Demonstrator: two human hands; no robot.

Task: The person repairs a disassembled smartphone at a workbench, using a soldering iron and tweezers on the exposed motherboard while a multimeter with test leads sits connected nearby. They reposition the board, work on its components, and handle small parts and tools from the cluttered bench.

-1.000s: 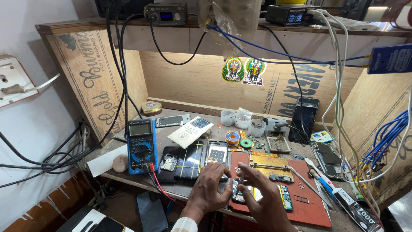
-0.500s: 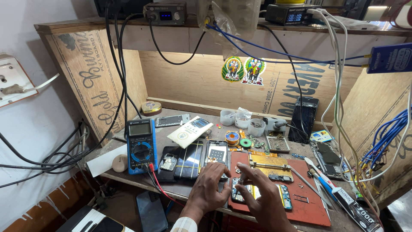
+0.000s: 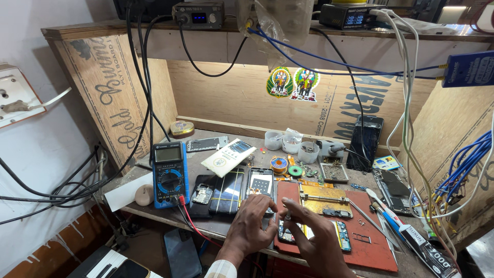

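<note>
Your left hand (image 3: 252,226) sits palm-down at the near table (image 3: 154,208) edge, fingers spread, tips resting on the lower end of an opened phone (image 3: 260,188) w/ a grid-patterned panel. Your right hand (image 3: 320,238) is just beside it, fingers curled over a circuit board (image 3: 340,236) lying on the red work mat (image 3: 373,247); thumb and forefinger pinch a small silvery part, too small to tell what. Hands close together, nearly touching, not interlocked.

Left of your left hand: two dark phones side by side, then a blue multimeter (image 3: 169,174) w/ red lead running toward you. A roundish pale object lies left of the meter.

Just beyond your right hand: a gold-coloured board holder (image 3: 325,198) on the mat. Right of it: tweezers and a dark-tipped tube (image 3: 418,239) lying near the table edge.

Further out: solder spools (image 3: 279,164), small white cups (image 3: 291,141), a tray of tiny parts (image 3: 333,171). A black phone (image 3: 364,143) leans upright against the plywood back wall, under two stickers (image 3: 292,82).

Above, on the shelf: bench supply units (image 3: 198,14), cables hanging down.
</note>
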